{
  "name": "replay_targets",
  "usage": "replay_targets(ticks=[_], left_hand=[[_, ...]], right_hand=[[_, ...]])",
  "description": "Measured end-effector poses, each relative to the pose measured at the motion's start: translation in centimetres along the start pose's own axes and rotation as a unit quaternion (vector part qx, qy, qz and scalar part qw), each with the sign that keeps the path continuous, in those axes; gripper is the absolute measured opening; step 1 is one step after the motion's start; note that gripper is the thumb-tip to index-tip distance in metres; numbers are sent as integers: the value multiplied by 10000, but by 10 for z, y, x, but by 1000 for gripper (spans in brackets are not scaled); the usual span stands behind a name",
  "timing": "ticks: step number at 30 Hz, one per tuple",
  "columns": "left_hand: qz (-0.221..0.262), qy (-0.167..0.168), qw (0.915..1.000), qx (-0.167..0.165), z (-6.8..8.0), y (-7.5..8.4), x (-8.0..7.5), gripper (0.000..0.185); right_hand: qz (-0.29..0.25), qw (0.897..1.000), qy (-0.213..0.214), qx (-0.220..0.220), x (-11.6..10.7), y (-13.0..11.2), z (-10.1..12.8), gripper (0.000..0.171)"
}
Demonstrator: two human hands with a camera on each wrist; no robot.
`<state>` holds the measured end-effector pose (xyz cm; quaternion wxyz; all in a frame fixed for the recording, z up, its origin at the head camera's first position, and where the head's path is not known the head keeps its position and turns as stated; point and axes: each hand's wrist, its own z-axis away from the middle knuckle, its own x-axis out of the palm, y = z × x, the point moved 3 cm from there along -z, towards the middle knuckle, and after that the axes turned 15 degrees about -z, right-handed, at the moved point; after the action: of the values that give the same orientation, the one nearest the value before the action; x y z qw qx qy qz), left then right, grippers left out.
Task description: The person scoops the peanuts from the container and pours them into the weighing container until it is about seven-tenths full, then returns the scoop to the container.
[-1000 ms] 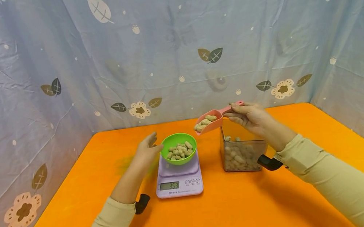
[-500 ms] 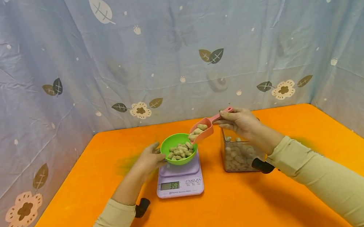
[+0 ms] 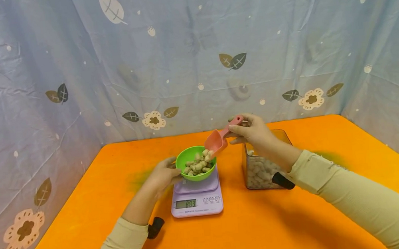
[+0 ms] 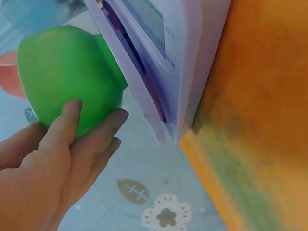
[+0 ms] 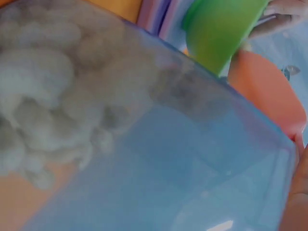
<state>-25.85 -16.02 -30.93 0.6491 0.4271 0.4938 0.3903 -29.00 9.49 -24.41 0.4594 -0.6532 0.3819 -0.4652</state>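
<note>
My right hand (image 3: 252, 131) pinches the handle of a pink scoop (image 3: 215, 142), tilted down over the right rim of a green bowl (image 3: 184, 156). Peanuts (image 3: 207, 154) in their shells tumble from its lip onto those in the bowl. The bowl stands on a lilac kitchen scale (image 3: 197, 209) with a lit display. My left hand (image 3: 161, 176) rests its fingertips on the bowl's left side. In the left wrist view, fairly straight fingers (image 4: 72, 115) lie against the green wall, not wrapped round it.
A clear box (image 3: 262, 174) holding more peanuts stands right of the scale, under my right forearm; the right wrist view looks through its wall. An orange cloth (image 3: 123, 156) covers the table. A patterned curtain (image 3: 193, 61) hangs close behind and at both sides.
The scoop has moved left and down to the bowl and tipped, spilling its peanuts. My left hand has moved in to touch the bowl. The display digits have changed from 353.
</note>
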Motion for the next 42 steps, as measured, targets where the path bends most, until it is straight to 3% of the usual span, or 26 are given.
replay_targets(ticks=[4, 10, 13, 21, 26, 32, 36, 42], left_hand=[[-18, -8, 10000, 19, 0, 1, 0, 59], [-58, -5, 10000, 26, 1, 1, -2, 58], [-90, -10, 9999, 47, 3, 2, -2, 58], [-155, -44, 9998, 138, 9, 3, -4, 58], [-226, -19, 9996, 147, 11, 1, -9, 58], [-248, -28, 9996, 165, 14, -2, -11, 59], [-241, -42, 9995, 203, 15, -3, -12, 59], [-182, -14, 9996, 211, 19, -2, -14, 59]], right_hand=[[65, 9995, 8, -303, -2, -9, 2, 30], [-800, 9962, -21, -350, -13, -16, 7, 14], [-1415, 9894, -31, -320, -22, -18, 11, 6], [-2747, 9615, -40, -89, -53, -29, 25, 5], [-3120, 9500, -86, -45, -73, -35, 33, 11], [-3290, 9442, -53, -136, -95, -37, 39, 12], [-3158, 9485, -1, -240, -107, -37, 43, 13], [-1844, 9812, 520, -235, -122, -31, 51, 8]])
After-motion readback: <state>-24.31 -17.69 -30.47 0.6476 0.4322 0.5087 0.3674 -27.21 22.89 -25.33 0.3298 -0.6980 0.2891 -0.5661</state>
